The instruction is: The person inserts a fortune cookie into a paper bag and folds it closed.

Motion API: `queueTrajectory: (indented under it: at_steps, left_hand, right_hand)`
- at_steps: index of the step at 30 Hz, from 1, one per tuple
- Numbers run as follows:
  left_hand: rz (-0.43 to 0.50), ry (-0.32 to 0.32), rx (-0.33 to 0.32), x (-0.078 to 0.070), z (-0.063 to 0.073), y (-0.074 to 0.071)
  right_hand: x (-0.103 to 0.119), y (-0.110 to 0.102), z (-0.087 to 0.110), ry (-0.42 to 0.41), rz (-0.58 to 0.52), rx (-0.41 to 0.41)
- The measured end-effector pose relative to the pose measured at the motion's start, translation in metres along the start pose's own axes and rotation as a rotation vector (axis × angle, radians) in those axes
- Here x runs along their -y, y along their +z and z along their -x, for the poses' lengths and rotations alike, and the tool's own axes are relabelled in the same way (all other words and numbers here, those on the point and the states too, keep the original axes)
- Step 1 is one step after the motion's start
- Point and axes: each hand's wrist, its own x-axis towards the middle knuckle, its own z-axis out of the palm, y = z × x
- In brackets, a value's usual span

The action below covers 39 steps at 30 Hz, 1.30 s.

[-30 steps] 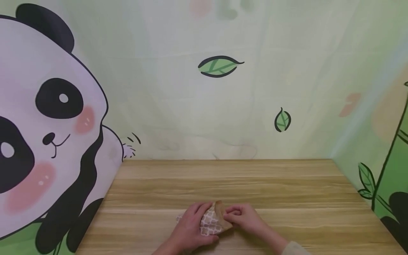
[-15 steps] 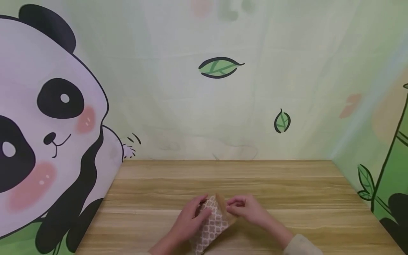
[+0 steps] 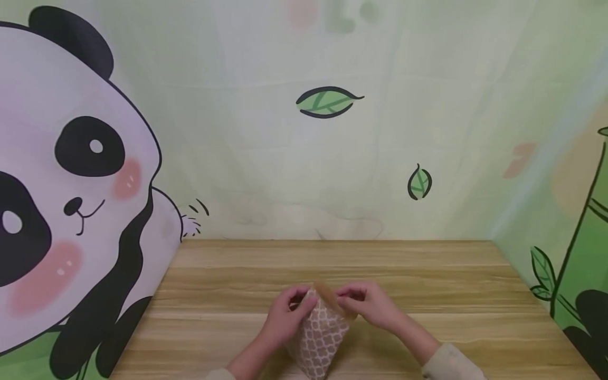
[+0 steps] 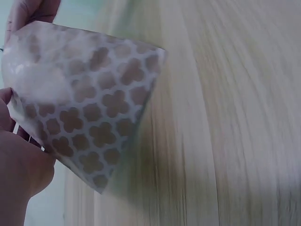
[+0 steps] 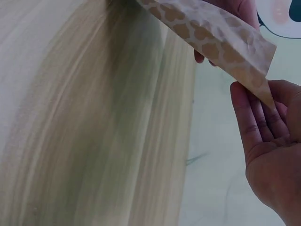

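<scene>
A brown paper bag [image 3: 323, 338] with a white lattice pattern is held up in front of the body, its plain brown flap [image 3: 325, 295] at the top. My left hand [image 3: 287, 316] pinches its upper left edge, thumb on the patterned side. On the other side, my right hand [image 3: 375, 306] pinches the flap's corner between thumb and fingers. The right wrist view shows the bag [image 5: 221, 42] nearly edge-on, its pointed corner going in between the right hand's [image 5: 273, 155] thumb and fingers. Its broad patterned face fills much of the left wrist view. The bag's inside is hidden.
A wooden table [image 3: 228, 274] lies under the hands. Behind it hangs a pale green cloth backdrop [image 3: 256, 148] printed with leaves, and a large panda [image 3: 90, 184] on the left.
The bag has been lifted and turned so that its patterned face hangs toward me. My left hand has shifted from lying over it to pinching its upper edge; the right hand keeps pinching the flap.
</scene>
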Motion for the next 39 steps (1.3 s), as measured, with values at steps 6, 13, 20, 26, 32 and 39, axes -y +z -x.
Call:
queueTrajectory:
  at_steps: [6, 13, 20, 26, 32, 39]
  left_hand:
    - [0.065, -0.043, -0.018, -0.006, -0.001, 0.003]
    - [0.102, -0.085, -0.036, -0.006, 0.0, 0.005]
    - [0.141, -0.127, -0.036, -0.003, -0.001, 0.01]
    - [0.143, -0.189, -0.076, 0.001, -0.002, 0.012]
    - [0.156, -0.223, -0.121, 0.004, -0.003, 0.014]
    - [0.161, -0.231, -0.148, 0.004, -0.003, 0.016]
  right_hand:
    - [0.0, -0.001, -0.001, -0.024, 0.024, 0.0]
    - [-0.008, -0.002, 0.001, 0.03, -0.009, -0.035]
    - [-0.023, -0.003, 0.008, 0.069, -0.06, -0.081]
    - [-0.032, -0.003, 0.019, 0.137, -0.26, -0.037]
    - [-0.033, -0.002, 0.028, 0.168, -0.273, -0.053]
    - [-0.032, 0.007, 0.032, 0.115, -0.21, -0.119]
